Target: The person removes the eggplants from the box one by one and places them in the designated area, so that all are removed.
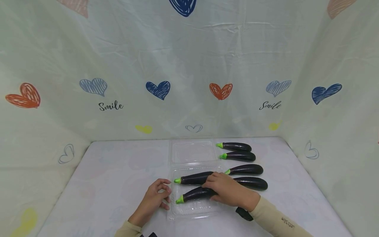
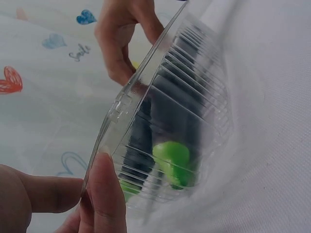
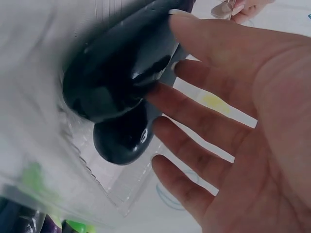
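Note:
A clear plastic clamshell box (image 1: 204,210) lies opened on the table, its lid (image 1: 193,152) folded back. Two dark purple eggplants lie side by side in its base, the nearer one (image 1: 193,194) and the farther one (image 1: 193,178), green stem ends to the left. My left hand (image 1: 157,196) pinches the box's left rim between thumb and finger, as the left wrist view shows. Over the right ends of both eggplants is my right hand (image 1: 226,189). In the right wrist view its fingers (image 3: 194,109) are spread and nearly straight, with the thumb against the larger-looking eggplant (image 3: 116,73).
Several more eggplants (image 1: 245,169) lie right of the box, stems pointing left; one (image 1: 251,183) is partly behind my right hand. A dark object (image 1: 244,213) shows under the right forearm, its kind unclear. A heart-printed cloth (image 1: 189,65) hangs behind the white table (image 1: 118,171).

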`<move>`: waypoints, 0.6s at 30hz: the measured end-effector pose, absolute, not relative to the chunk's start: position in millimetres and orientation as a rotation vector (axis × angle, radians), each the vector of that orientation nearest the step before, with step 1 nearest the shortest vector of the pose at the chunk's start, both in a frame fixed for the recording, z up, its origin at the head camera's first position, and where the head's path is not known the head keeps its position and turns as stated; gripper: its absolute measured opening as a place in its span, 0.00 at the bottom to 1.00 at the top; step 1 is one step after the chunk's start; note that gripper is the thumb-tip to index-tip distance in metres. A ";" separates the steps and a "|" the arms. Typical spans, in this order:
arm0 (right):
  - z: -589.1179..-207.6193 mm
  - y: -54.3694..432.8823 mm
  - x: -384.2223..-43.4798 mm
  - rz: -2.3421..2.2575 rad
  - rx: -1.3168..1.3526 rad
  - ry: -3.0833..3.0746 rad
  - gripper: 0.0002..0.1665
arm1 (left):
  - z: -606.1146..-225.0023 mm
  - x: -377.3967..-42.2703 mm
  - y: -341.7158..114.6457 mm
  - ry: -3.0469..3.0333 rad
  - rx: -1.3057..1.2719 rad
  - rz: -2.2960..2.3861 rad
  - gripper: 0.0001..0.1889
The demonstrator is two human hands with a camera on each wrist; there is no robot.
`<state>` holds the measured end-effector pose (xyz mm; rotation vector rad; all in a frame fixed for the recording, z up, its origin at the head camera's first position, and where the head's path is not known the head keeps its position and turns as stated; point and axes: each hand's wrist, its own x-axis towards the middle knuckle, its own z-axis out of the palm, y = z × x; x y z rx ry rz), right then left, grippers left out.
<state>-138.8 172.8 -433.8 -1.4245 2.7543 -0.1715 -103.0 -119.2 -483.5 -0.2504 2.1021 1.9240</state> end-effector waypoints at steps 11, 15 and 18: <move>-437.0 169.9 -135.1 -0.099 -1.399 2.707 0.30 | -484.4 -102.3 -120.3 2.070 -0.203 1.963 0.18; -436.5 168.3 -132.9 -0.062 -1.386 2.704 0.31 | -484.0 -101.9 -120.8 2.075 -0.192 1.962 0.19; -435.7 167.5 -131.6 -0.053 -1.364 2.697 0.31 | -483.4 -101.7 -120.7 2.080 -0.190 1.957 0.19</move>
